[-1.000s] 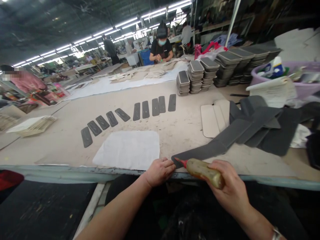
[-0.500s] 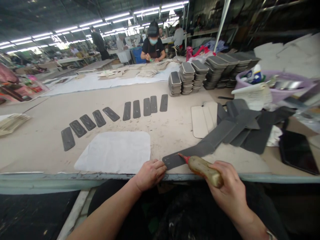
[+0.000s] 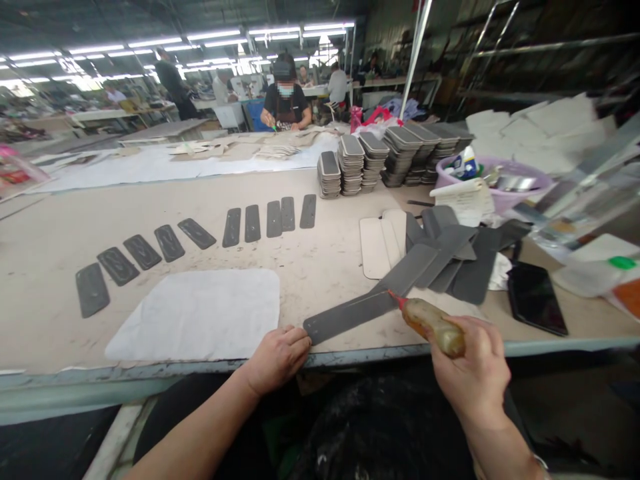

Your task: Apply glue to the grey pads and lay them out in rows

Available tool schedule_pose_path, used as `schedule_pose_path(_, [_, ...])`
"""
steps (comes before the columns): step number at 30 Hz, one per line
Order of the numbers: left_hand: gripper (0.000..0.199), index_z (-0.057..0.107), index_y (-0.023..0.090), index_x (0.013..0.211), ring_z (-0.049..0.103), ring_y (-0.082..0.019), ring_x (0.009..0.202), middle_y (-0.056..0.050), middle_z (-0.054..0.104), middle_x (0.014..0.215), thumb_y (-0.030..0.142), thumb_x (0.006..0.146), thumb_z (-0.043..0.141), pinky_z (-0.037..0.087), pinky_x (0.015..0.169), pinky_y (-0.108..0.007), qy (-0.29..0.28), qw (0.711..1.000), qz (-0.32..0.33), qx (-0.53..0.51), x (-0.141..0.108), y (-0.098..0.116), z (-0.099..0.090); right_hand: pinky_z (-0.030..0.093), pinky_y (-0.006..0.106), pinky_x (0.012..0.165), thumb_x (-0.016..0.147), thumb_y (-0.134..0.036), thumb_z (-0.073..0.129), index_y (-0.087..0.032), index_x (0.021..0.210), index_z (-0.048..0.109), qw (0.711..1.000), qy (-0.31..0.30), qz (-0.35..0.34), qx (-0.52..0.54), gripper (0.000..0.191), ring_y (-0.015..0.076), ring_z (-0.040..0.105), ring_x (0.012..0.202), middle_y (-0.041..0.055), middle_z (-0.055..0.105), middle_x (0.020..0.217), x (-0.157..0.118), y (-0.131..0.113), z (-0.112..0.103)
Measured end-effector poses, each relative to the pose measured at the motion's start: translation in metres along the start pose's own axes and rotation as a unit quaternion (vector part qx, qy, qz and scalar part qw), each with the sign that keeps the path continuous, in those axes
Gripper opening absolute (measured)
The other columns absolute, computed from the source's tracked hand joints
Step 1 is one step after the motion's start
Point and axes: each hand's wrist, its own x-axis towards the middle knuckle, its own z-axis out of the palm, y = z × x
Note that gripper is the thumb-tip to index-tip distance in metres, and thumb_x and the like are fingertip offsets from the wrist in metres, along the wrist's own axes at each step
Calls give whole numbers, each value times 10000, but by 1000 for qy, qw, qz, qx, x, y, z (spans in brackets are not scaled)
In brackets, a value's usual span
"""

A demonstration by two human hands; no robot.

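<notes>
My right hand [image 3: 475, 363] is wrapped around a yellowish squeeze bottle [image 3: 433, 323] with a red nozzle. The nozzle tip touches a long dark grey strip [image 3: 345, 315] near its far end, and a thin wet line runs along the strip behind it. At the strip's near left corner, my left hand [image 3: 277, 357] has its fingers curled, gripping the end by the table edge. Left of that hand lies a white rounded sheet [image 3: 200, 313]. Beyond it, several small dark grey pieces [image 3: 143, 252] with shiny smears form a curved row.
More dark strips [image 3: 445, 260] overlap beside cream pieces [image 3: 376, 247]. Behind stand stacks of edged pieces [image 3: 351, 167] and a purple basin [image 3: 520, 197] holding bottles. A black phone [image 3: 537, 298] lies at right. A masked person [image 3: 286, 100] works across the table.
The nozzle has slid along the strip away from my left hand, lengthening the line. My left hand still holds the strip's end. The view has turned slightly right.
</notes>
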Motion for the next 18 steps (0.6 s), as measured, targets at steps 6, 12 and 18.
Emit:
schedule_pose_path(6, [220,597,175,858,525,-165,735,-33,591,809,232,946,403,442,654,-281,-20,1000,2,0,1,0,-2,489,355,779,786,-313,659,-173,976,559,997,-32,-33,68,256,223,570,879,78,574,933,0,-18,4])
schedule_pose_path(12, [216,601,181,865,526,-162,747,-33,597,826,243,940,408,443,656,-275,-31,1000,4,3,1,-1,-5,476,327,778,819,-277,635,-175,999,532,977,-106,-63,173,231,195,551,888,70,551,953,-12,-54,15])
schedule_pose_path(18, [236,611,180,900,542,-161,756,-32,607,847,244,945,388,450,654,-280,-33,999,2,7,-1,0,-6,473,321,798,825,-269,635,-175,1008,527,961,-143,-75,226,232,192,543,911,71,549,972,-22,-73,21])
